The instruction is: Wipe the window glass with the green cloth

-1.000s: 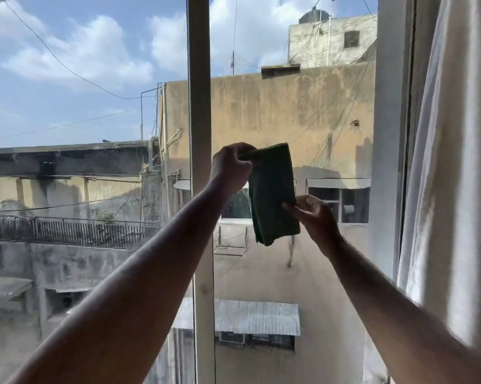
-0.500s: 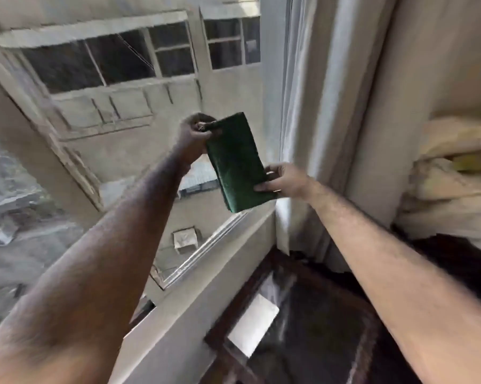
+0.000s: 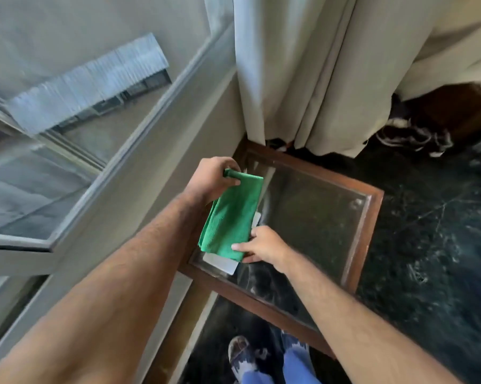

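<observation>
Head view, centre of frame: a folded green cloth [image 3: 231, 214] held between both hands, left hand [image 3: 213, 177] grip clamped on its top edge, right hand [image 3: 263, 245] pinching its bottom corner, above a glass-topped wooden counter [image 3: 368, 217]. Window glass [image 3: 76, 87] fills the upper left.

**Bare Arms, Blue Trousers**

Two bare arms, no sleeves, with fine hair along them. No rings or watch on the left hand [image 3: 214, 178] or right hand [image 3: 264, 245]. Blue trousers [image 3: 294, 367] down below, with pale worn patches. A sandal [image 3: 240, 356] with straps on one foot, speckled light and dark.
</observation>
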Motion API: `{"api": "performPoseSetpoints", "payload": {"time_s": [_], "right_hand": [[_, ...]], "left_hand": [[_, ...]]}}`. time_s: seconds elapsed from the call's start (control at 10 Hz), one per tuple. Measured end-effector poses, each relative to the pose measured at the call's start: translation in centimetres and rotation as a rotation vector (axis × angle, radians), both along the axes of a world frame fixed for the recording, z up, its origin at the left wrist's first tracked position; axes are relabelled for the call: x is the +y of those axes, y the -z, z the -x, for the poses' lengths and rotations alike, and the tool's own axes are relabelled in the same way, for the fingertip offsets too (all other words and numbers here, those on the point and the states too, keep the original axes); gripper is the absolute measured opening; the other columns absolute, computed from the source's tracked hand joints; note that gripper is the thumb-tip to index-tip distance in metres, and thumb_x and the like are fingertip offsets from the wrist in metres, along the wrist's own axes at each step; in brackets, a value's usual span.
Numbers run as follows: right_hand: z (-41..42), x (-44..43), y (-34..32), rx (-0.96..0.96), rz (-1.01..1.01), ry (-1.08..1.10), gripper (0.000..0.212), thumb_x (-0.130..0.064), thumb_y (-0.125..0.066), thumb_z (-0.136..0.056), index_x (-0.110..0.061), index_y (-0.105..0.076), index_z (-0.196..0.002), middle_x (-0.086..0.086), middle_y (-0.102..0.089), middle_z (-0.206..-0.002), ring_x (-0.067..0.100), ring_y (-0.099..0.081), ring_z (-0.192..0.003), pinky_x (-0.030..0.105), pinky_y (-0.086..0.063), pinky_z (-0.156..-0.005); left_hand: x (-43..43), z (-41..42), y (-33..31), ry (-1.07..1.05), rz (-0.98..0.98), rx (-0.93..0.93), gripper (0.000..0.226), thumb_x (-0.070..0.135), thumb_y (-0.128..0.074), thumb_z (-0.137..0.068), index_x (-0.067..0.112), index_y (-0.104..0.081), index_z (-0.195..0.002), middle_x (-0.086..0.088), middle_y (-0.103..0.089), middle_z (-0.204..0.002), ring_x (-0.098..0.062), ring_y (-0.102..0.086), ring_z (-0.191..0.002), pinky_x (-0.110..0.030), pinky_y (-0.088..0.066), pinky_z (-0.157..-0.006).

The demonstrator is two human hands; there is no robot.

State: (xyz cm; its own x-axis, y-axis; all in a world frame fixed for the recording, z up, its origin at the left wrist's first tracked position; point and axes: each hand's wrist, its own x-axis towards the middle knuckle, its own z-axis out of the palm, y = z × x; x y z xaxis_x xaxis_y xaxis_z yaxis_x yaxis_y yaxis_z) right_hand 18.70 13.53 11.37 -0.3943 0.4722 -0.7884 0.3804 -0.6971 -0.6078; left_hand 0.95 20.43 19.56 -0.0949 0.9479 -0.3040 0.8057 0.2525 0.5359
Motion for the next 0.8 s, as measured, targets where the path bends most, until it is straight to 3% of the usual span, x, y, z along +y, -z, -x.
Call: {"api": "performPoseSetpoints", "payload": {"time_s": [0.1, 0.2, 0.3, 0.4, 0.5, 0.6, 0.7, 0.8], "right_hand": [[0.9, -2.4, 6.7, 0.001, 0.085, 0.108, 0.014, 0.000, -0.077, -0.091, -0.004, -0.064, -0.093, 0.015, -0.074, -0.113, 0.023, -0.073, -0.089, 0.021, -0.064, -0.057], [2.3, -4.3, 12.8, -0.023, 0.144, 0.140, 0.017, -0.004, -0.080, -0.089, 0.000, -0.064, -0.095, 0.019, -0.072, -0.117, 0.030, -0.077, -0.093, 0.022, -0.064, -0.056], [3.6, -5.0, 17.1, -0.072, 0.182, 0.199, 0.039, -0.006, -0.082, -0.088, -0.006, -0.048, -0.071, 0.023, -0.066, -0.094, 0.035, -0.078, -0.069, 0.026, -0.062, -0.048], [4.8, -4.9, 20.3, -0.127, 0.233, 0.201, 0.037, -0.011, -0.080, -0.092, 0.001, -0.054, -0.069, 0.019, -0.066, -0.057, 0.025, -0.070, -0.041, 0.026, -0.058, -0.040], [5.4, -4.8, 21.8, -0.300, 0.124, 0.094, 0.043, -0.030, -0.076, -0.095, 0.005, -0.067, -0.072, 0.011, -0.069, -0.049, 0.024, -0.069, -0.041, 0.034, -0.063, -0.047], [4.8, -4.7, 23.2, -0.608, -0.220, -0.302, 0.052, -0.056, -0.068, -0.092, -0.005, -0.079, -0.088, 0.009, -0.080, -0.082, 0.031, -0.079, -0.076, 0.038, -0.065, -0.071], [3.6, -3.4, 22.0, -0.776, -0.483, -0.500, 0.060, -0.072, -0.060, -0.089, -0.013, -0.075, -0.095, 0.006, -0.077, -0.097, 0.031, -0.077, -0.090, 0.033, -0.054, -0.067], [2.4, -0.8, 19.3, -0.802, -0.729, -0.485, 0.057, -0.068, -0.055, -0.094, -0.014, -0.072, -0.094, 0.008, -0.076, -0.096, 0.033, -0.075, -0.091, 0.036, -0.055, -0.071]], "left_hand": [[-0.6, 0.4, 8.9, 0.012, 0.069, -0.006, 0.027, 0.018, -0.085, -0.080, 0.017, -0.079, -0.106, -0.004, -0.078, -0.105, -0.015, -0.062, -0.091, -0.016, -0.033, -0.073], [-0.7, 0.8, 16.4, 0.025, 0.137, 0.004, 0.027, 0.015, -0.086, -0.079, 0.017, -0.079, -0.105, -0.003, -0.079, -0.109, -0.019, -0.067, -0.099, -0.018, -0.035, -0.076], [-1.0, 1.3, 21.9, 0.015, 0.183, -0.010, 0.026, 0.013, -0.085, -0.080, 0.018, -0.079, -0.104, -0.004, -0.078, -0.110, -0.021, -0.069, -0.103, -0.021, -0.045, -0.085], [-1.4, 1.8, 26.3, -0.024, 0.177, -0.021, 0.023, 0.013, -0.085, -0.079, 0.021, -0.080, -0.100, -0.001, -0.078, -0.103, -0.016, -0.068, -0.095, -0.017, -0.043, -0.082], [-1.5, 2.0, 28.0, -0.063, 0.144, -0.013, 0.024, 0.017, -0.086, -0.080, 0.023, -0.079, -0.102, -0.002, -0.078, -0.104, -0.016, -0.068, -0.093, -0.018, -0.047, -0.083], [-1.6, 1.8, 29.6, -0.024, 0.139, 0.045, 0.032, 0.018, -0.084, -0.082, 0.021, -0.075, -0.112, -0.007, -0.076, -0.114, -0.025, -0.071, -0.104, -0.022, -0.050, -0.090], [-2.0, 1.2, 28.7, 0.113, 0.128, 0.168, 0.053, 0.014, -0.079, -0.087, 0.015, -0.061, -0.136, -0.010, -0.061, -0.142, -0.031, -0.059, -0.129, -0.033, -0.047, -0.111], [-2.2, 0.9, 26.3, 0.196, 0.017, 0.281, 0.063, 0.018, -0.073, -0.092, 0.011, -0.047, -0.150, -0.012, -0.046, -0.156, -0.033, -0.048, -0.142, -0.043, -0.043, -0.119]]}}
